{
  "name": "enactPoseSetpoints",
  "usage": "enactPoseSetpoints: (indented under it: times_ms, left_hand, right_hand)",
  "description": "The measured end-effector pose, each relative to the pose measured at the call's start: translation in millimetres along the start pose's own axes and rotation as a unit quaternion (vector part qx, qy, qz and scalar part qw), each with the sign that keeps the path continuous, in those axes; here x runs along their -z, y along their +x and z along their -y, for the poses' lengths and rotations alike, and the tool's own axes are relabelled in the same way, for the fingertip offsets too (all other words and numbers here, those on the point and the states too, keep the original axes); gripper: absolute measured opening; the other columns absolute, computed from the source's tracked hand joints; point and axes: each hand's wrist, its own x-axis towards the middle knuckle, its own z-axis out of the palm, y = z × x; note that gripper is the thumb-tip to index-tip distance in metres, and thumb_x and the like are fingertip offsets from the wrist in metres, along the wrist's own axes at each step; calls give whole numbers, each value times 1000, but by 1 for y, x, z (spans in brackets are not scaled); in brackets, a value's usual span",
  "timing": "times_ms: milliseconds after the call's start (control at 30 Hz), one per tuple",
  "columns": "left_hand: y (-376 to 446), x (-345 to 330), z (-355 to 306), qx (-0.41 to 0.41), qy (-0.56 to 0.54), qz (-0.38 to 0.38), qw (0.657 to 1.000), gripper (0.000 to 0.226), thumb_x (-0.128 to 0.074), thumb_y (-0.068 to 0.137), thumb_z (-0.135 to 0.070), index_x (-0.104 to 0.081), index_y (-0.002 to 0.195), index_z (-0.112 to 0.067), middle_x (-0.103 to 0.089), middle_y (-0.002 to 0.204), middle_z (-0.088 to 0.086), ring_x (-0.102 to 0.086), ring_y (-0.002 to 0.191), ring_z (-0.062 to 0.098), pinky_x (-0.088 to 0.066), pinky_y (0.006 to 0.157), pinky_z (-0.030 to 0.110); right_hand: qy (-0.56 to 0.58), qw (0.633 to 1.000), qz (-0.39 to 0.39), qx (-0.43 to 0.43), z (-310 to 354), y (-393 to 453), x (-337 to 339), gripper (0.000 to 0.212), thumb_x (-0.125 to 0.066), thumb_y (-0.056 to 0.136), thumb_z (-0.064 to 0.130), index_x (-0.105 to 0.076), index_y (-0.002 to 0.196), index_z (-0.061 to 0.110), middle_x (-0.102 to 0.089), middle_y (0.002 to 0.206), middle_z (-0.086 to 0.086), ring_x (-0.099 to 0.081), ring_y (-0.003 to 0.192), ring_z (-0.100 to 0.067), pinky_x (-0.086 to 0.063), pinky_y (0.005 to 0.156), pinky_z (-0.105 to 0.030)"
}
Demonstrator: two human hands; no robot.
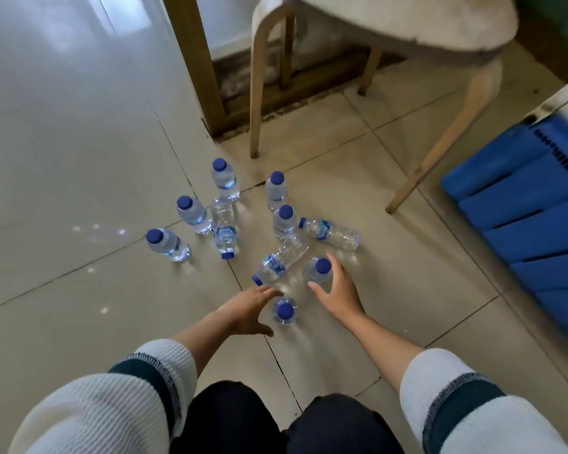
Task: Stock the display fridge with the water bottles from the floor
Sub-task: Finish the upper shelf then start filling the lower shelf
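Head view: both hands, left hand and right hand, spread open, empty, beside upright water-filled bottles.

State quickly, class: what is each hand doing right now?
Left hand: open, holding nothing, beside the nearest bottle.
Right hand: open, fingers around an upright bottle, not yet gripping.

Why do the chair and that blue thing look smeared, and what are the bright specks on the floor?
Head view: the chair and blue crate are blurred and bent near the wide-angle frame's edge; the centre stays sharper. The specks look like light thrown through the water bottles onto the glossy tile floor.
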Motion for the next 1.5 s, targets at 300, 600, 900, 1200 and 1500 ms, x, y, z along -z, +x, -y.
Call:
enactPoseSetpoints:
  times_ms: [300,600,900,1200,1500]
  left_hand:
    - [48,-36,19,-73,-75,-69,992,67,-84,69,-38,-52,126,-28,-61,124,-8,-57,111,11,-44,96,25]
    - [-70,44,-69,32,-286,-204,936,60,-89,62,-29,-60,114,-25,-68,101,-11,-65,92,6,-52,83,24]
    - [-238,239,-225,-6,-367,-238,899,61,-78,70,-9,-46,121,-18,-68,98,9,-70,87,22,-59,78,34]
    - [-358,392,-378,-66,-386,-264,881,61,-81,77,-20,-38,120,-12,-60,101,3,-68,83,4,-54,68,20]
    - [-370,462,-475,-107,-302,-226,920,64,-78,80,-29,-32,122,-18,-56,105,-3,-60,92,8,-49,77,25]
  right_hand:
    - [88,991,-75,62,-35,33,-29,61,-85,69,25,-49,117,25,-63,105,9,-60,95,-8,-46,80,-18]
    - [140,984,-108,-9,40,-84,63,54,-86,68,25,-51,109,20,-62,95,8,-61,87,-14,-46,72,-21]
    - [152,978,-138,42,214,-234,233,60,-86,67,32,-49,112,19,-65,97,7,-64,85,-7,-50,70,-15]
    - [168,955,-221,105,348,-346,399,56,-85,69,34,-47,109,22,-64,96,8,-64,83,-6,-48,69,-17]
    - [185,910,-338,155,385,-393,507,63,-86,69,26,-46,118,15,-63,105,4,-62,91,-10,-48,76,-13]
